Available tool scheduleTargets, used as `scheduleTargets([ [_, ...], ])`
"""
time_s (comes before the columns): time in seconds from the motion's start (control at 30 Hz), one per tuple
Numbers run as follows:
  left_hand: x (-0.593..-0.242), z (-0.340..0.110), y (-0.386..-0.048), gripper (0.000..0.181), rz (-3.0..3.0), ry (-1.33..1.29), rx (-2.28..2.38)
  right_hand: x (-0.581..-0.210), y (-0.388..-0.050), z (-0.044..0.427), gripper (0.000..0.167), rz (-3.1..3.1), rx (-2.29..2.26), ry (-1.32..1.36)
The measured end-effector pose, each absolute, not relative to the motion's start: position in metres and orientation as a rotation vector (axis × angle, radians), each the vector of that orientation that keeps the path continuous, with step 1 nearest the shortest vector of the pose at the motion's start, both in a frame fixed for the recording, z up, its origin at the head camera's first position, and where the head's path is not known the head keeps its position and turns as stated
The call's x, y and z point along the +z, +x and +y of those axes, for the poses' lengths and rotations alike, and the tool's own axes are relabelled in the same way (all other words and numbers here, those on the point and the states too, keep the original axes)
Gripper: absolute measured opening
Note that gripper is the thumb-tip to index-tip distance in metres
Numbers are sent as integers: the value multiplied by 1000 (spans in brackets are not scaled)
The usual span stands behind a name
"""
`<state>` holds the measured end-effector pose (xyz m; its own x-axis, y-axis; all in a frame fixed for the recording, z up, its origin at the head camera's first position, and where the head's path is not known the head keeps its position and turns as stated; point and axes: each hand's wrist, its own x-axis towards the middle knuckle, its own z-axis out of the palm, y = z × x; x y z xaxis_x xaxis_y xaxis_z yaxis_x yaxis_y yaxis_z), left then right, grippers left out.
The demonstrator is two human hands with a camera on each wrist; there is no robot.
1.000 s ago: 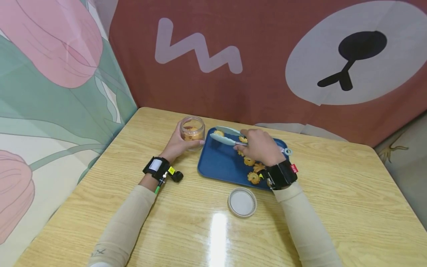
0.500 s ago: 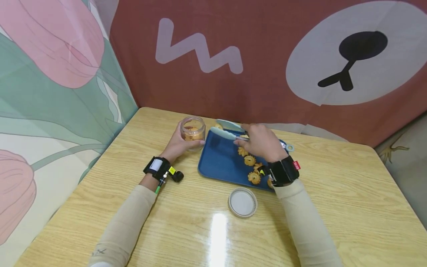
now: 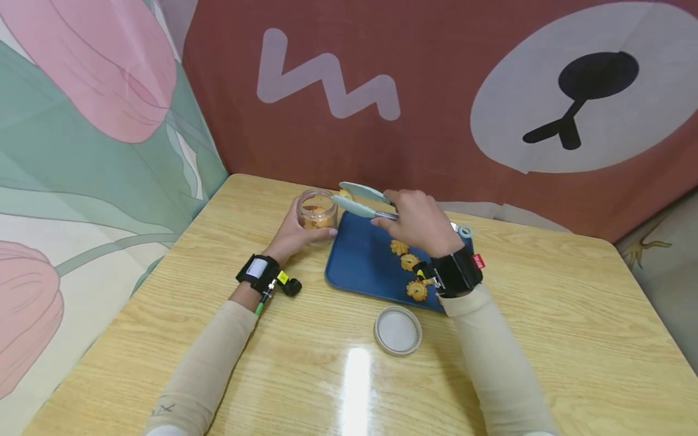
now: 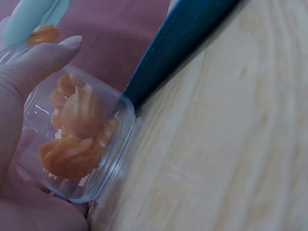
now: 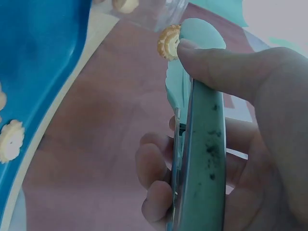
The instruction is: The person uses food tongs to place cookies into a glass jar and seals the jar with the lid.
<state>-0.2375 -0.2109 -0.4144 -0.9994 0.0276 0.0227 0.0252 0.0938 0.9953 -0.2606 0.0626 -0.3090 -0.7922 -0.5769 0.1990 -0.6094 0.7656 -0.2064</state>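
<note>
A person's left hand (image 3: 291, 236) gripping a clear jar (image 3: 319, 223) at ten o'clock from a blue tray (image 3: 354, 260), right hand (image 3: 422, 223) wrapped around tongs (image 3: 357, 208), one cookie (image 5: 166, 43) between their tips at the jar's two o'clock

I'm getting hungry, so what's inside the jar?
Several cookies lie inside the jar, seen through its clear wall. The left hand covers part, and cookies hide each other, so I can't count them.
</note>
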Motion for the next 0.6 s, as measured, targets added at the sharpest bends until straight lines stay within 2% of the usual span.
scheduleTargets([
  [0.6,-438,-217,-255,108,2330,103,2140,-304,-261,27,56,-2840,401,1039],
])
